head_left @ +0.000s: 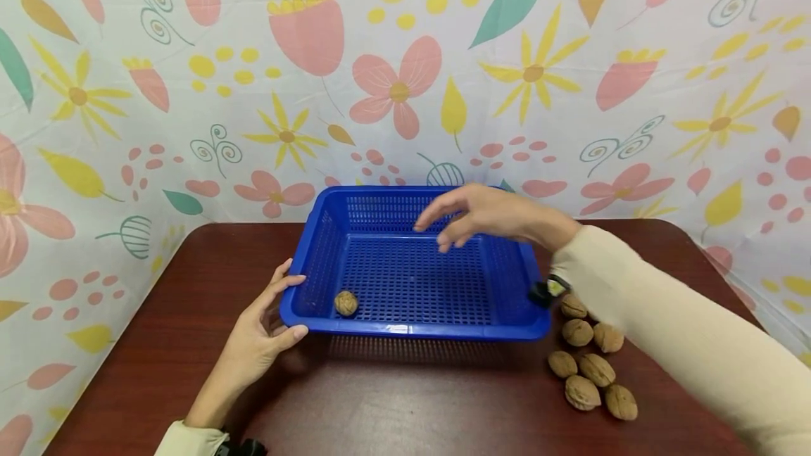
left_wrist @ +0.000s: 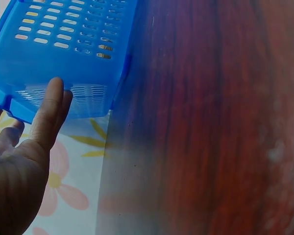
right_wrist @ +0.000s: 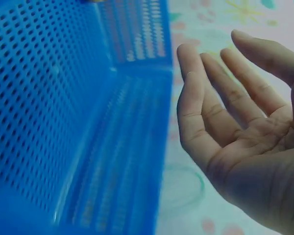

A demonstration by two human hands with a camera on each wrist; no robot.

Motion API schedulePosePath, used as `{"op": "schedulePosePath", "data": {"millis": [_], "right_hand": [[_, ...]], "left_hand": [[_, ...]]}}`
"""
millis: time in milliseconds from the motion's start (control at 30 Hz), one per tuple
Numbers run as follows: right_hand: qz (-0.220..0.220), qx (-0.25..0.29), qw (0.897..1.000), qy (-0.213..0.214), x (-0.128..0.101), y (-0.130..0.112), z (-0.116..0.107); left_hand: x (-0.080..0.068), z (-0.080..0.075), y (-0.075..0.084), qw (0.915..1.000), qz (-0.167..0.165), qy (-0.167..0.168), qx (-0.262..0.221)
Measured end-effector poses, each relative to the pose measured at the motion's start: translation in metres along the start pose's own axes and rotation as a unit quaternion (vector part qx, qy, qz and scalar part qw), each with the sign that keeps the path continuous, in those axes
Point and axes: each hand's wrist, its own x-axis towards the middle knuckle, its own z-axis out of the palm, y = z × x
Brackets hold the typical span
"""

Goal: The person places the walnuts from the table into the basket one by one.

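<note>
One walnut lies in the lower left corner of the blue basket at frame centre, so this looks like the gap between loads. The right hand hovers over the basket, palm down, fingers apart and empty. The left hand rests against the basket's near left corner, fingers relaxed. Next calls for reaching the loose walnuts on the desk, lower right.

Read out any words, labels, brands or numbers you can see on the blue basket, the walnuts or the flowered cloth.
None: no readable text in any view.
Blue basket: plain perforated plastic, no label visible.
Walnuts and the walnut in the basket: unmarked.
Flowered cloth: only flowers, leaves and swirls.
</note>
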Motion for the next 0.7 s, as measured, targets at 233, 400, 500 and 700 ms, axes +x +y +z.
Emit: {"op": "schedulePosePath", "data": {"millis": [233, 400, 500, 700], "right_hand": [[0.004, 0.023, 0.995, 0.099, -0.09, 0.03, -0.015], [0.003, 0.055, 0.987, 0.148, -0.148, 0.07, -0.014], [0.007, 0.073, 0.984, 0.161, -0.175, 0.095, -0.013], [0.019, 0.093, 0.983, 0.156, -0.211, 0.136, -0.009]], "left_hand": [[0.0, 0.0, 0.0, 1.0, 0.004, 0.002, -0.005], [-0.001, 0.0, 0.0, 1.0, -0.001, 0.006, 0.005], [-0.002, 0.0, 0.0, 0.9999, -0.004, 0.008, 0.007], [-0.001, 0.002, 0.0, 0.9999, -0.008, 0.01, 0.011]]}}
